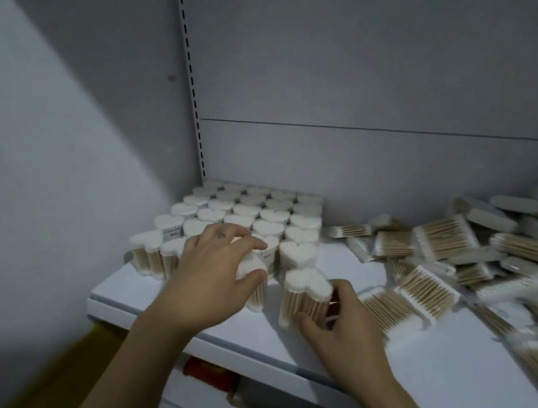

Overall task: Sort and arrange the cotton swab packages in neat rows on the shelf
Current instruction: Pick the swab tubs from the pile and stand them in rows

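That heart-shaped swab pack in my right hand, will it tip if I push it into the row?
Probably tippy: the heart-shaped pack looks tall over a narrow base. Likely light, being thin sticks and cotton. Its clear wrap may slide easily on the smooth shelf.

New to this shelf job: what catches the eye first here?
A tight block of upright heart packs fills the shelf's back-left corner, and a heap of flat packs sprawls on the right. The left hand grips a front pack; the right hand holds a loose pack just before the block.
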Motion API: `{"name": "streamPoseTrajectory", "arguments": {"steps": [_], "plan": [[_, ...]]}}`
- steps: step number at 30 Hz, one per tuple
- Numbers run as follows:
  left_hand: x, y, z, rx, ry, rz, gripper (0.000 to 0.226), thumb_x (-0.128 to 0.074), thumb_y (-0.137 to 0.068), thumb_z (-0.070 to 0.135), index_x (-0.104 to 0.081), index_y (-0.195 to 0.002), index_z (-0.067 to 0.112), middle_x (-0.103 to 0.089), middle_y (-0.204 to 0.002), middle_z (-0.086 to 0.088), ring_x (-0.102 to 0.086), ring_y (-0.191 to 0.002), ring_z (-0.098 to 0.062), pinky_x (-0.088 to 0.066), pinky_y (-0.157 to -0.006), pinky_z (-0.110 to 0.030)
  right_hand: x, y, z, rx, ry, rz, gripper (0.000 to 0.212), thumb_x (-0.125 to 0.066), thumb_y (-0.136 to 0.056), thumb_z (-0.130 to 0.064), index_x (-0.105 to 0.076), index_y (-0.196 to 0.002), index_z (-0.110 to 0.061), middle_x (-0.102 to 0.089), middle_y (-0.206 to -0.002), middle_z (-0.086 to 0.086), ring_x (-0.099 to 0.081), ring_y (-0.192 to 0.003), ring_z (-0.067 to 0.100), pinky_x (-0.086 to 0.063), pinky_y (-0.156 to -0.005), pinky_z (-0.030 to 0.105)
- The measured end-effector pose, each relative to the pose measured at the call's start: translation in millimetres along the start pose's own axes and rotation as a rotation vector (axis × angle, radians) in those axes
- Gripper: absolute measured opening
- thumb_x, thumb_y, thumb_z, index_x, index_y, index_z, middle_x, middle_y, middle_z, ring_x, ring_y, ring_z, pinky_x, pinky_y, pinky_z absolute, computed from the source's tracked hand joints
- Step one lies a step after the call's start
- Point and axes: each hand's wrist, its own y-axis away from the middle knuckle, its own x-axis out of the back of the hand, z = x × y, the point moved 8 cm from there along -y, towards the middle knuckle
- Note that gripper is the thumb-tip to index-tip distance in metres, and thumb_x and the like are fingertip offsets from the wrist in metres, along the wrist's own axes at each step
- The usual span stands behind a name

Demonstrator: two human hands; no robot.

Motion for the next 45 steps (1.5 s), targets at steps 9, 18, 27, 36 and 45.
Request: {"name": "streamPoseTrajectory", "arguments": {"steps": [9, 18, 27, 36, 45], "plan": [[-28.6, 9.1, -24.7, -0.109, -0.011, 0.007, 0.034, -0.045, -0.097, 0.042, -0.048, -0.131, 0.042, -0.043, -0.137, 0.019, -0.031, -0.125, -0.012, -0.022, -0.093, -0.033, -14.4, -4.9, 1.6, 0.011, 0.175, 0.08, 0.037, -0.073, -0.074, -0.035, -0.044, -0.095, -0.046, -0.061, -0.09, -0.026, -0.057, -0.081, -0.007, -0.046, -0.064, 0.02], [-31.0, 11.8, -30.0, -0.169, -0.006, -0.042, 0.039, -0.043, -0.096, 0.046, -0.042, -0.135, 0.044, -0.037, -0.145, 0.023, -0.024, -0.132, -0.008, -0.015, -0.095, -0.035, -23.3, -8.0, 0.2, 0.003, 0.219, 0.068, 0.035, -0.069, -0.072, -0.046, -0.048, -0.101, -0.043, -0.062, -0.09, -0.025, -0.057, -0.081, -0.007, -0.046, -0.062, 0.016], [-25.3, 2.2, -27.5, -0.262, 0.009, -0.038, 0.05, -0.045, -0.092, 0.052, -0.037, -0.14, 0.041, -0.038, -0.144, 0.018, -0.024, -0.13, -0.01, -0.012, -0.095, -0.032, -25.6, -3.6, -11.5, 0.099, 0.165, 0.059, 0.099, -0.059, -0.068, -0.076, -0.003, -0.147, -0.053, -0.03, -0.142, -0.025, -0.037, -0.124, -0.005, -0.041, -0.096, 0.022], [-31.7, -0.6, 10.7, -0.394, 0.017, -0.044, 0.057, -0.048, -0.09, 0.051, -0.031, -0.143, 0.039, -0.035, -0.147, 0.016, -0.021, -0.132, -0.011, -0.009, -0.1, -0.034, -26.1, -3.7, -7.1, 0.012, 0.064, 0.031, 0.103, -0.062, -0.062, -0.08, -0.006, -0.146, -0.055, -0.039, -0.146, -0.019, -0.054, -0.114, 0.001, -0.048, -0.092, 0.025], [-52.5, -32.0, 25.5, -0.423, -0.144, -0.25, 0.081, -0.056, -0.081, 0.062, -0.025, -0.148, 0.028, -0.026, -0.155, 0.006, -0.017, -0.141, -0.018, -0.007, -0.11, -0.048, -25.7, -2.7, -9.7, 0.018, 0.297, 0.109, 0.055, -0.05, -0.08, -0.07, -0.058, -0.116, -0.03, -0.067, -0.106, -0.012, -0.06, -0.09, 0.005, -0.05, -0.076, 0.028]]}}
